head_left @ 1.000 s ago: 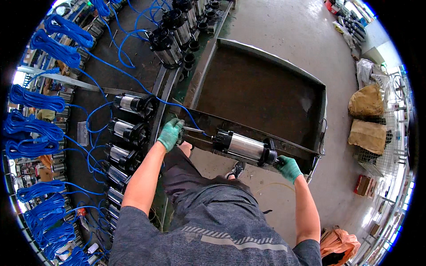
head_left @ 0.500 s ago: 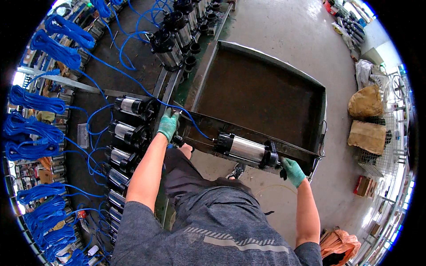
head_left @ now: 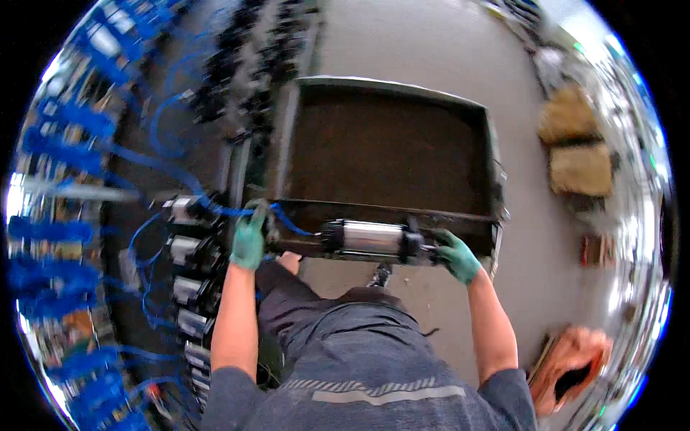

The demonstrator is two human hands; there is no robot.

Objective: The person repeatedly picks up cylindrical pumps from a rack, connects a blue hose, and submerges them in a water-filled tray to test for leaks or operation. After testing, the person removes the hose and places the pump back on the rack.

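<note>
Taking the steel-bodied pump (head_left: 372,238) as the centre of the dial, its long axis lies almost flat across the view, nine o'clock to just past three! The cable end points at nine, and the narrow end fitting points at three. It sits along the near edge of the metal tray (head_left: 392,82), whose wide dark floor opens out at twelve; whether the pump's weight rests on that edge, I cannot tell.

Over at three, the green-gloved right hand (head_left: 458,256) has its grip curled around the end fitting. At nine, the left hand (head_left: 248,243) is up by the tray's near corner, fingers meeting the blue cable (head_left: 291,223) that runs into the pump; blur hides whether that grip is clenched on it.

Further out at nine, a row of similar pumps (head_left: 185,251) lines the edge of the dark bench (head_left: 194,161), coils of blue cable (head_left: 54,241) beyond. Tan sacks (head_left: 581,172) sit at two, well apart, and an orange sack (head_left: 577,366) gapes at four.
</note>
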